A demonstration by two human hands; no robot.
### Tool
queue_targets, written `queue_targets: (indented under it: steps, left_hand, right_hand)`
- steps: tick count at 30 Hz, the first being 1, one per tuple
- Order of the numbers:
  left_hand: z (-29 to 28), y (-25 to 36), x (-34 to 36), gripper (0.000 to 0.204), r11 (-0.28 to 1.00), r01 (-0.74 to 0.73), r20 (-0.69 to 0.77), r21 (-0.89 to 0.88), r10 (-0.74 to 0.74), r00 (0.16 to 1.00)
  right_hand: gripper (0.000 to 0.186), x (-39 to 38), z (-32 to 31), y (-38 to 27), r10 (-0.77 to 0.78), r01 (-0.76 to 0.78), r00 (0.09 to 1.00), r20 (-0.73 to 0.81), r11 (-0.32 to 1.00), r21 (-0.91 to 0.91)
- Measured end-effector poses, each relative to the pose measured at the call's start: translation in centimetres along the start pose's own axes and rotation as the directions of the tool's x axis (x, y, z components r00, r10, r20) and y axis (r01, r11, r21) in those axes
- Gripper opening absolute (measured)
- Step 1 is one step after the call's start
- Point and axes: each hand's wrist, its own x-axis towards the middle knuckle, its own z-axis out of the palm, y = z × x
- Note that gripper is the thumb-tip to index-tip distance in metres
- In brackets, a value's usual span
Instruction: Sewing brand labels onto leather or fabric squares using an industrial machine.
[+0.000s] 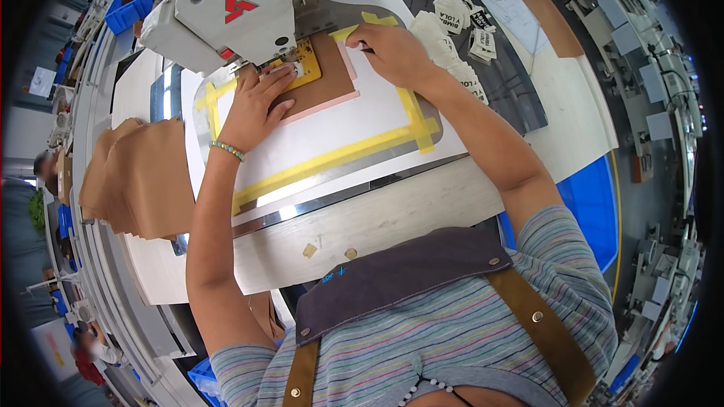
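Note:
My left hand point(253, 109), with a beaded bracelet at the wrist, lies with its fingers stretched out under the sewing machine head point(234, 11). Its fingertips rest on a yellow template plate point(310, 65) and a small pale label near the needle area. Beneath the plate is a flat brown piece point(332, 79), bordered by pink strips point(320, 108). To the right of that piece, my right hand point(392, 56) is curled with thumb and finger pinched together. Something small and dark shows at the pinch, too little of it to name.
Yellow tape point(332, 164) frames a white sheet point(362, 124) on the bed. Stacked brown pieces point(139, 181) lie left; printed fabric labels point(445, 49) sit right. A blue bin point(592, 207) stands below the table at right. Two small scraps lie on the table's front edge point(377, 218).

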Motion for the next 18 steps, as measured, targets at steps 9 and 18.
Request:
queue_targets:
  steps: [9,18]
  left_hand:
    - [-0.2,0.3,-0.1,0.048,1.0,0.008,0.019,0.024,-0.009,1.0]
    - [0.8,-0.4,0.3,0.045,0.999,0.02,-0.067,-0.032,-0.022,0.998]
  right_hand:
    - [0.027,0.2,0.0,0.4,-0.001,0.001,1.0,0.027,1.0,0.017]
    - [0.031,1.1,-7.1,-5.0,0.091,-0.155,0.986,0.138,0.794,0.588]
